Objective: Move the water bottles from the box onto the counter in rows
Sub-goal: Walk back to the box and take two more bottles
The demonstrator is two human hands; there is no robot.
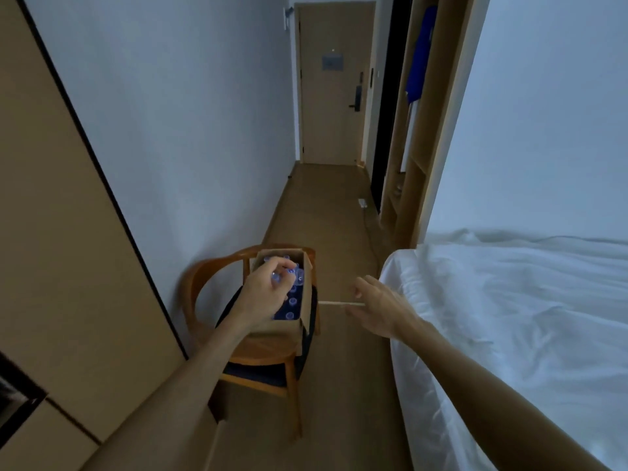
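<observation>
An open cardboard box [307, 307] stands on the seat of a wooden chair [204, 283]. Several water bottles [292, 302] with blue caps stand upright inside it. My left hand [266, 294] reaches into the box from above, with its fingertips closed around the cap of one bottle [276, 277] near the far end. My right hand [377, 309] hovers to the right of the box, over the floor, fingers spread and holding nothing. No counter surface shows clearly.
A bed with white sheets [509, 317] fills the right side. A tan cabinet panel [57, 249] rises on the left. A narrow wooden-floor corridor [326, 212] runs to a closed door [334, 83]. An open wardrobe [414, 137] stands right of the corridor.
</observation>
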